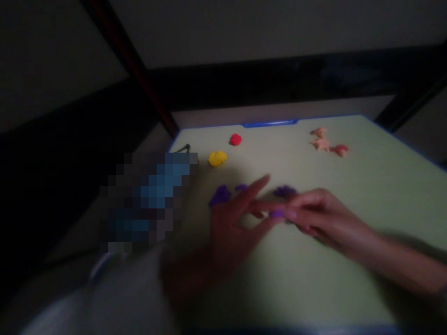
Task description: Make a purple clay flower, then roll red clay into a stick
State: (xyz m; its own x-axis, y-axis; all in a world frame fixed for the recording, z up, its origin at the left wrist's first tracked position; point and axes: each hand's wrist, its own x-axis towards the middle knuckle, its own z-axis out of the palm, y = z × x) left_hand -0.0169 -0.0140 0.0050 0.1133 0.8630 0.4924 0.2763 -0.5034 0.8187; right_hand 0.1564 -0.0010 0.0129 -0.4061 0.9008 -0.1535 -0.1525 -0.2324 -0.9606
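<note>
Between the fingertips of both hands is a small piece of purple modelling clay (277,213). My left hand (232,228) pinches it from the left with thumb and a finger, while another finger points up and away. From the right, my right hand (319,211) grips the same piece, its fingers pressed together. Just beyond the hands lie a larger purple clay lump (220,195), a small purple bit (240,187) and a purple clay piece with several finger-like lobes (285,190). The left hand partly covers the larger lump.
A yellow clay lump (218,158) and a red clay lump (235,139) lie farther back on the pale table (366,200). Several peach-coloured clay shapes (320,144), one with a red top, are at the back right. A blurred-out blue patch (159,186) borders the table's left edge.
</note>
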